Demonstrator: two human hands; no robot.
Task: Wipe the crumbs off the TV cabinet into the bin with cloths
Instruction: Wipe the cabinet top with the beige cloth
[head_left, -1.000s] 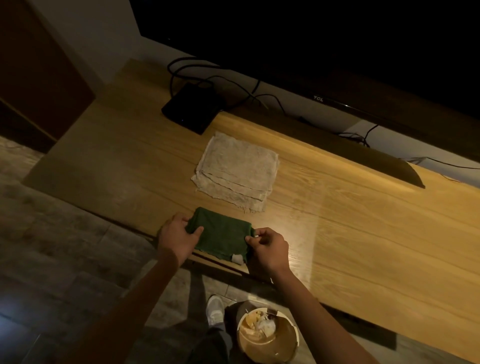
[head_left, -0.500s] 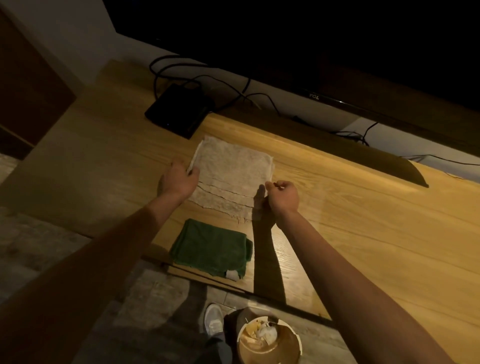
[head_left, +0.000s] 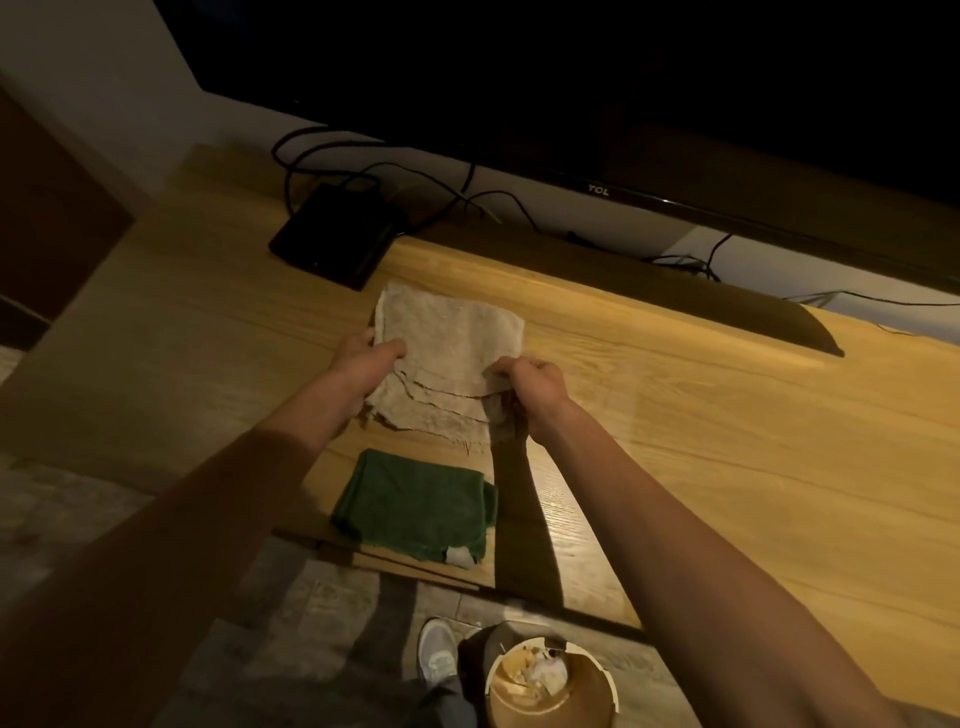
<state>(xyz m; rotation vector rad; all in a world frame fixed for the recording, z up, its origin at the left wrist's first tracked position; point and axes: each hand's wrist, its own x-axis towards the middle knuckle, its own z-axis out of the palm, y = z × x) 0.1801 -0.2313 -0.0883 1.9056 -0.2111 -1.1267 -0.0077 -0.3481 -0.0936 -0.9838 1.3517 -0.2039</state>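
Beige and frayed, the cloth (head_left: 451, 364) is held by both hands over the wooden surface (head_left: 727, 415) of the TV cabinet in the head view. Its left edge is gripped by the left hand (head_left: 363, 371), thumb laid on top of the fabric; its right edge is pinched by the curled fingers (head_left: 506, 368) of the right hand (head_left: 530, 387). A folded green cloth (head_left: 415, 504) is seen nearer the front edge of the surface — just below the beige one, apart from both hands. On the floor (head_left: 311, 623) below that edge a round bin (head_left: 553, 686) is placed, with scraps inside and a shoe (head_left: 437, 649) beside it. At the back a black box (head_left: 337, 236) with cables (head_left: 415, 176) is set under the television (head_left: 623, 104).
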